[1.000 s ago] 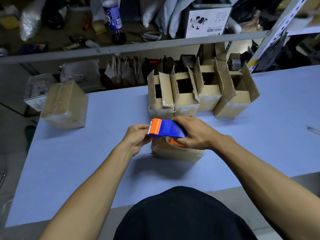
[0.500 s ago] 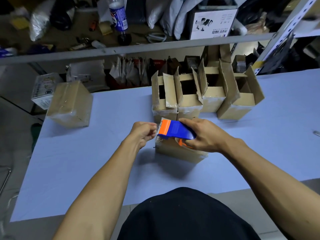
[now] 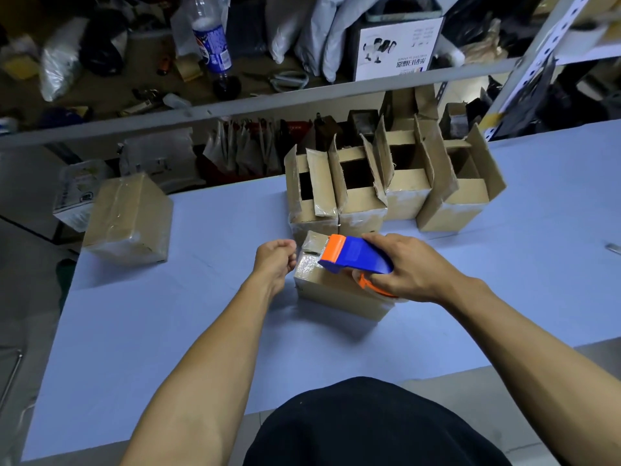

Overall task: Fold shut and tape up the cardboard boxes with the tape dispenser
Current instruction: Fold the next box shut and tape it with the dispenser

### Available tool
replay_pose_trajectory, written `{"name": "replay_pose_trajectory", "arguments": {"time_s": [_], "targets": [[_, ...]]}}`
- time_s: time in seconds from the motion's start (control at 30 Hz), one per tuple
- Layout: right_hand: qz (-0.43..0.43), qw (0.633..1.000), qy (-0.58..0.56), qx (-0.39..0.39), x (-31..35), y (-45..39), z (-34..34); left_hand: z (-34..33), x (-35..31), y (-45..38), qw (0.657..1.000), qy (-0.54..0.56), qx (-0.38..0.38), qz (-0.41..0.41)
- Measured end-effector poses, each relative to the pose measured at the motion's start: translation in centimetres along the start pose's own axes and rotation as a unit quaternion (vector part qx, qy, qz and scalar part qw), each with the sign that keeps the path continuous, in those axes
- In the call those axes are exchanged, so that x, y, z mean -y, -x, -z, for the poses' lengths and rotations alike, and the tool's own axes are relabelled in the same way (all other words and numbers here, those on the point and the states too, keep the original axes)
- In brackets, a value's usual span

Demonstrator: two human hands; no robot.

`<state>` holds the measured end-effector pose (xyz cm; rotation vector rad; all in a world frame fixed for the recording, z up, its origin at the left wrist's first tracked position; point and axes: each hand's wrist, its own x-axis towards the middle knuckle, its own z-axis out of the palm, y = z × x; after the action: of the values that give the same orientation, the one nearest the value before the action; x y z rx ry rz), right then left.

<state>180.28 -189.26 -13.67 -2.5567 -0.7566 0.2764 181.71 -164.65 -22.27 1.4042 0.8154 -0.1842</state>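
Far out at nine o'clock on the tabletop (image 3: 168, 331) sits a taped box (image 3: 129, 219), already sealed and set well apart from the work.

Nearer the middle, the left hand (image 3: 274, 264) has slid off the dispenser's nose, where it was pinching a second ago, and now sits just beside the left end of the box in hand (image 3: 331, 290). Its fingers (image 3: 285, 245) are curled together near the box's corner; whether they pinch a loose tape end or hold nothing I cannot tell (clear tape barely shows in this light).

The box itself lies at the centre of the tabletop, flaps closed, glossy tape already across its left end. The tape dispenser (image 3: 353, 255) has dropped from above the box onto its top, orange nose pointing to nine o'clock. By my reading, a strip is being laid along the seam, so this box is close to finished.

The right hand (image 3: 406, 269) grips the dispenser from three o'clock, fingers clamped round the blue body and the roll.

At twelve o'clock stands a row of open boxes (image 3: 386, 183), flaps up, still to be folded and taped.
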Motion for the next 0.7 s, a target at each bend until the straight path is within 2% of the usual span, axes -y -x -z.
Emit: {"name": "replay_pose_trajectory", "arguments": {"time_s": [0.1, 0.47, 0.7], "targets": [[-0.015, 1.000, -0.003, 0.002, -0.1, -0.2, 0.2, -0.6, -0.1, -0.5, 1.000, 0.011, -0.010, 0.000], [-0.048, 0.999, 0.019, 0.016, -0.1, -1.3, -0.9, -1.4, 0.8, -1.7, 0.996, -0.089, -0.027, -0.017], [-0.051, 0.998, 0.021, 0.021, 0.2, -1.2, -0.8, -2.0, 2.1, -1.4, 0.996, -0.078, -0.043, -0.007]]}}
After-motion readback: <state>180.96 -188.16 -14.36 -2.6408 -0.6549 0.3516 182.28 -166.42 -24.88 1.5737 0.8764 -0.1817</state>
